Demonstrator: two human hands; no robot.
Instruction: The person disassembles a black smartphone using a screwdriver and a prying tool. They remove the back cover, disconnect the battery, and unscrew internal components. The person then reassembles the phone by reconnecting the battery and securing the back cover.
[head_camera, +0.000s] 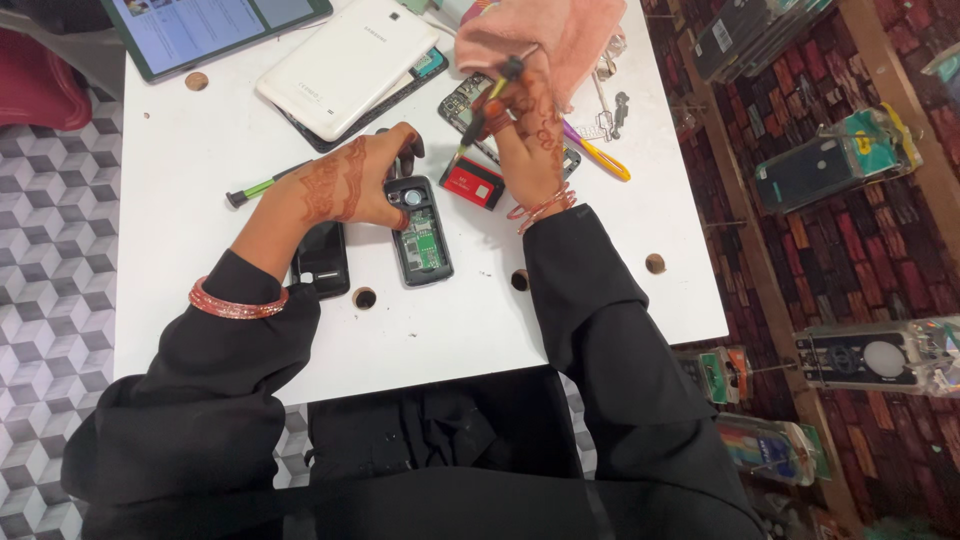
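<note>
Nearest to you, your left hand (345, 190) lies over the top end of the small opened phone (420, 232), fingers curled down on its upper edge, so it is clamped on the phone and pins it to the white worktop (180, 300). The phone sits near the middle of the worktop with its back off and a green circuit board showing. Keep that hand pressing flat and steady, and keep the fingertips clear of the round part near the top, so the board stays in sight.

Just left of it lies a black back cover (322, 258), touching your left hand's heel. Leave it where it is so it does not slide under the phone.

A little farther off, your right hand (525, 130) is closed round a thin screwdriver (487, 103) with a yellow-green shaft, tip pointing down toward the phone. Judging by the angle, bring the tip in upright rather than slanted, so it seats squarely and does not skid across the board. A small red part (472, 183) lies just below that hand; mind your wrist does not knock it.

Beyond, a white tablet (345, 62) and a pink cloth (565, 35) sit well apart from the work.
</note>
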